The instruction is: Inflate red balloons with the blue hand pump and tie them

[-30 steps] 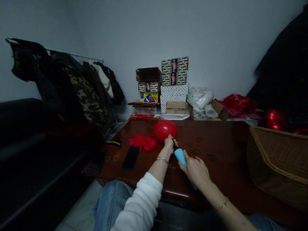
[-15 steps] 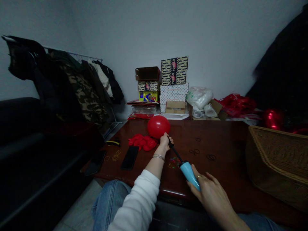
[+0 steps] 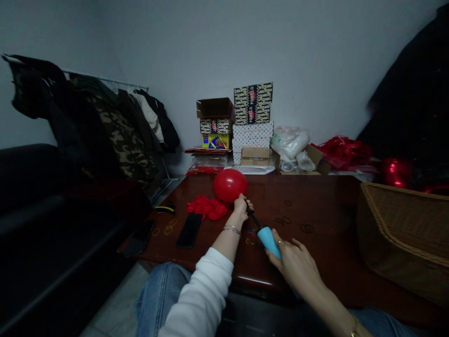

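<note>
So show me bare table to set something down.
Free: tabletop between the black bands and the wicker basket, and the far strip behind those bands. Crowded: left, with limp balloons, phone and yellow bands; centre, around the pump.

- Left arm (image 3: 224, 252): white sleeve (image 3: 205, 285), softly creased, ending mid-forearm
- Left wrist (image 3: 236, 223): silver-toned bangle (image 3: 232, 229)
- Right hand (image 3: 298, 264): thin gold-toned ring (image 3: 280, 241)
- Right wrist (image 3: 342, 316): gold-toned bracelet (image 3: 354, 331), partly cropped
- Legs: blue denim jeans (image 3: 159, 292)
</note>
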Available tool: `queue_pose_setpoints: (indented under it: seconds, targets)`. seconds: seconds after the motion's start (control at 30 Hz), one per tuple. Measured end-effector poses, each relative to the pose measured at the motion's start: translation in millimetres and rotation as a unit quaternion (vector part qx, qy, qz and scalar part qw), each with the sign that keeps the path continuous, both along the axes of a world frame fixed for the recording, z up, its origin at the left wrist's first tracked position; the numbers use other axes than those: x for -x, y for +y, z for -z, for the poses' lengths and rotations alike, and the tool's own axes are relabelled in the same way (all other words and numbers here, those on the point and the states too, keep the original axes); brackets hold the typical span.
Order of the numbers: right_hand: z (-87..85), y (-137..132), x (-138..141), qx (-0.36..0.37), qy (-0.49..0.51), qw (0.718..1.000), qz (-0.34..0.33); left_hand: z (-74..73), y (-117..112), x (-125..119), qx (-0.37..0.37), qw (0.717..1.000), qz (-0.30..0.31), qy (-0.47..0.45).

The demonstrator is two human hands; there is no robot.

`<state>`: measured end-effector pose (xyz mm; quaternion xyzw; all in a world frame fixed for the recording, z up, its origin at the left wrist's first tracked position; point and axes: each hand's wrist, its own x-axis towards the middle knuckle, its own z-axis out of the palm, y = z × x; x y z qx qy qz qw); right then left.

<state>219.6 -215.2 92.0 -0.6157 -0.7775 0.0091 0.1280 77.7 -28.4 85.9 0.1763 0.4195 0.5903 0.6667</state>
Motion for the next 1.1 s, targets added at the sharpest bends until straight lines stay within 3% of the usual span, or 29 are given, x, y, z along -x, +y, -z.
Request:
queue_pose_setpoints:
  seconds: [0.23, 0.4, 0.63, 0.9, 1.1]
  targets:
    - [-18.0, 41.8, 27.6, 0.006, -0.026, 0.999, 0.024, -1.2, -3.0, -9.8, 0.007, 1.000, 0.016, 0.013]
    - [-16.5, 48.2, 34.8, 0.014, -0.024, 0.999, 0.025, -3.4, -1.3, -5.6, 0.013, 1.000, 0.012, 0.021]
    - [-8.7, 20.1, 21.4, -0.003, -0.003, 1.000, 0.021, -6.3, 7.8, 2.2, 0.007, 1.000, 0.016, 0.007]
    - [12.7, -26.9, -10.4, -0.015, 0.031, 0.999, -0.003, -11.7, 18.2, 16.7, -0.003, 1.000, -0.001, -0.006]
    - [9.4, -32.6, -14.2, 0.007, 0.021, 1.000, -0.003, -13.5, 14.6, 15.3, 0.002, 1.000, 0.000, -0.004]
